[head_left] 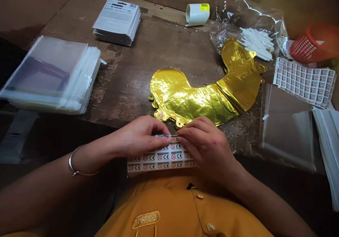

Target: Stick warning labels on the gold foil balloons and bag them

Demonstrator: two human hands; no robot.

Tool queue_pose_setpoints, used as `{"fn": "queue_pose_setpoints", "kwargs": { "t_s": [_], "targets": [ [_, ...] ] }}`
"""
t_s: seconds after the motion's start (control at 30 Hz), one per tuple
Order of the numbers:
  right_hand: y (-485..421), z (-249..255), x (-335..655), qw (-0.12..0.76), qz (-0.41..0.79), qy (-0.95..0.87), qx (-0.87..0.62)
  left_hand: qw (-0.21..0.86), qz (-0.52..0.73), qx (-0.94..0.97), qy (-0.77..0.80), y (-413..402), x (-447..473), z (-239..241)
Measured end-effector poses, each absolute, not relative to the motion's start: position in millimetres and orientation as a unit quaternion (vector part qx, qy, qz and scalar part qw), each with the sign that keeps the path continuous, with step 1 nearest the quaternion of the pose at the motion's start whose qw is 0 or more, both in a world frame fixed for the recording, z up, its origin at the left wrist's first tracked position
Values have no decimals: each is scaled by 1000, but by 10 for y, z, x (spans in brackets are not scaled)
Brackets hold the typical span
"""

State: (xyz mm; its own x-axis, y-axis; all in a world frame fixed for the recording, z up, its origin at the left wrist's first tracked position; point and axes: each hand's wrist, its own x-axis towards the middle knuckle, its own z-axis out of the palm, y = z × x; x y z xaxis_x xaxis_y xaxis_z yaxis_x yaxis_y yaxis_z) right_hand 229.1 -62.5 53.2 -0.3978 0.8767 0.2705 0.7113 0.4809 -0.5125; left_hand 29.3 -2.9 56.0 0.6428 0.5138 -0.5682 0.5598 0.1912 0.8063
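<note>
A sheet of CE-mark stickers (161, 161) is held close to my body, below the table's front edge. My left hand (144, 136) pinches its top edge, thumb lying over the printed face. At the same edge my right hand (203, 143) has thumb and fingertips pressed together on a sticker's border; whether a sticker is peeled there is hidden. Just beyond both hands lies a flat golden foil balloon (196, 101), curved, with small tabs along its outer edge. A small round sticker shows on the tab end nearest my left hand.
Clear plastic bags (53, 67) are stacked at left, with a pile of printed cards (116, 18) behind. A label roll (198, 14), a bag of white sticks (255, 42), a red basket (315, 42), another sticker sheet (304, 80) and a clear sleeve (288, 124) lie right.
</note>
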Motion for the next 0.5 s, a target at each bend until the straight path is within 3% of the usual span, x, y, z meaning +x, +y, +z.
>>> {"fn": "queue_pose_setpoints", "kwargs": {
  "t_s": [0.5],
  "targets": [
    [-646,386,2350,276,-53,-894,-349,724,5,552,414,-16,254,430]
  ]
}}
